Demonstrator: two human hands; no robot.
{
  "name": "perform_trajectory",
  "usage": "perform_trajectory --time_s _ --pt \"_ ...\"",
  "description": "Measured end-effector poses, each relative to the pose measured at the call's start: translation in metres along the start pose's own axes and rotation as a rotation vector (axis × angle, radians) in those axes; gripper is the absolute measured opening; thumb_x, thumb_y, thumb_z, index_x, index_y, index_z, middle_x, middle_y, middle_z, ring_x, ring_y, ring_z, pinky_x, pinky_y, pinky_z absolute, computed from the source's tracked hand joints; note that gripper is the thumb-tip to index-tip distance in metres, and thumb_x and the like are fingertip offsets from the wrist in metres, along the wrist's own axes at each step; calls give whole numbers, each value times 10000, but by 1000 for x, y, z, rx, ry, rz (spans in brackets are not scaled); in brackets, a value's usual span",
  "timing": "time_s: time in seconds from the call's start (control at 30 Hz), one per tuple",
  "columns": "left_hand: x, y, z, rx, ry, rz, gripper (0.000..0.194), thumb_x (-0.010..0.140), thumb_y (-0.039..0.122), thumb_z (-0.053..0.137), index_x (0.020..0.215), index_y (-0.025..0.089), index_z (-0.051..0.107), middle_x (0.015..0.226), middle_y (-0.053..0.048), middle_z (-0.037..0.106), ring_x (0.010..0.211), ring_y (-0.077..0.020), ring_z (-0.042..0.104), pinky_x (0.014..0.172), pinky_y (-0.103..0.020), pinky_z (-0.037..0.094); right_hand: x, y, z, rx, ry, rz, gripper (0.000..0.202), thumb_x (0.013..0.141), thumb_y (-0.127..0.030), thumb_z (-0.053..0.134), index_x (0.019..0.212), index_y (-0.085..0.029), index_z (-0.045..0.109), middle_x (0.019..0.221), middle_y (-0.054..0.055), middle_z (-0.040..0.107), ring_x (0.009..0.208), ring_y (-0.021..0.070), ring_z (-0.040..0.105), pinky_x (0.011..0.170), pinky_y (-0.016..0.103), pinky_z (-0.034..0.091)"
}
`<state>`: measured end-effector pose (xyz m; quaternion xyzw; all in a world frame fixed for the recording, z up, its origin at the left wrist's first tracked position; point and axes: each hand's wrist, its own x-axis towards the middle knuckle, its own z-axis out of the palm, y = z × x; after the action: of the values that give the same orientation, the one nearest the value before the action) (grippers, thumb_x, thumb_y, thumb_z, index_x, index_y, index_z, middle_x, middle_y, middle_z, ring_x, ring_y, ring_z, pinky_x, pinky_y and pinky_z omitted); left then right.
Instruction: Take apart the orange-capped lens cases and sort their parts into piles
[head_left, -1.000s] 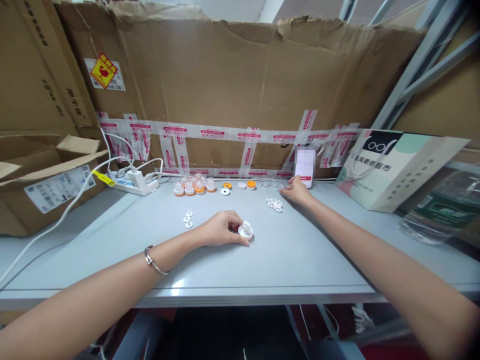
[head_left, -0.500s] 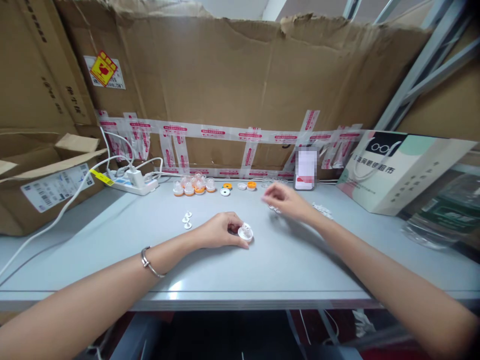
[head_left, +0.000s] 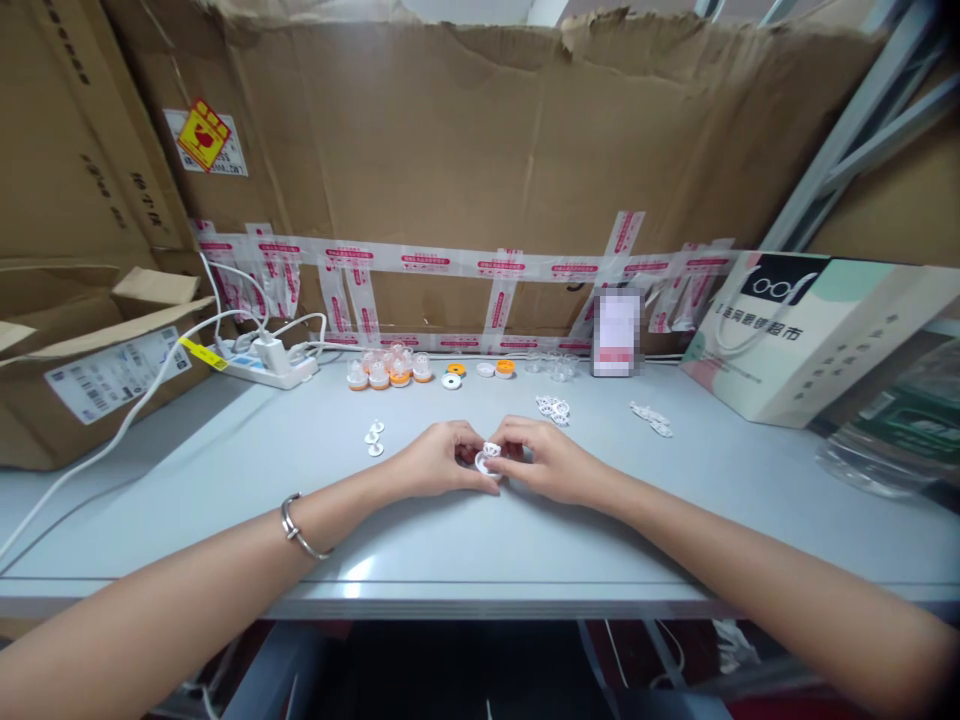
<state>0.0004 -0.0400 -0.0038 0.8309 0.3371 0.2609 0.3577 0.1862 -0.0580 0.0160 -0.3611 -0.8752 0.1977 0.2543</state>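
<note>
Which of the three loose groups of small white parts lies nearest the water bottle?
The rightmost group, an elongated cluster; the middle pile lies farther left, the leftmost three discs farthest.

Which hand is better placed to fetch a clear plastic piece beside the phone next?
Probably the right hand: the clear plastic pieces lie beyond it, on its side, while the left hand is farther from them and grips the round white part. The right hand touches it too.

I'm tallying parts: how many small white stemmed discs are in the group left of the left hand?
3, clustered left of the left hand: the far disc, the middle disc and the near disc. The hand may hide others.
</note>
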Motion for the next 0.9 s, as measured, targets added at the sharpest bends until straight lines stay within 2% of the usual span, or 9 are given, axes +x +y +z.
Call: perform_trajectory --time_s 0.2,0.37,0.47,0.67,0.77,0.9 --pt "0 0 -1 59 12 2 302 614 410 706 672 132 606 665 26 451 626 -100 432 557 -203 330 0 6 14 -20 81 -14 142 827 -272 493 798 -161 575 770 38 540 688 133 496 643 254 395" --pt "-2 2 -2 69 5 -55 387 621 418 703 911 164 664 807 -16 536 679 -122 493 602 -214 374 6 0 11 -33 296 66 197 855 -302 429 731 -174 514 668 9 523 626 128 475 604 252 379" --pt "-4 3 -2 80 14 -50 408 623 418 704 951 180 667 855 -31 550 731 -141 516 641 -223 390 8 -2 8 -1 289 48 161 832 -297 467 752 -178 541 721 21 573 676 137 518 646 263 404" --pt "-4 5 -3 13 27 -48 482 545 407 761 962 182 676 853 -32 566 768 -158 544 690 -239 417 15 20 4 302 353 302 159 740 -294 557 812 -156 585 801 40 641 743 154 598 718 298 472" --pt "-3 8 -13 33 91 -18 535 527 388 776 1003 173 663 867 -41 591 795 -164 557 734 -260 437 18 28 2 405 353 348 181 708 -293 587 811 -145 581 806 44 636 757 157 608 747 323 485" --pt "-1 10 -36 64 303 3 333 709 356 649 971 152 668 910 -67 638 810 -159 581 773 -287 460 22 24 -7 461 330 376 197 711 -322 600 798 -146 589 785 36 627 725 145 611 737 321 491"
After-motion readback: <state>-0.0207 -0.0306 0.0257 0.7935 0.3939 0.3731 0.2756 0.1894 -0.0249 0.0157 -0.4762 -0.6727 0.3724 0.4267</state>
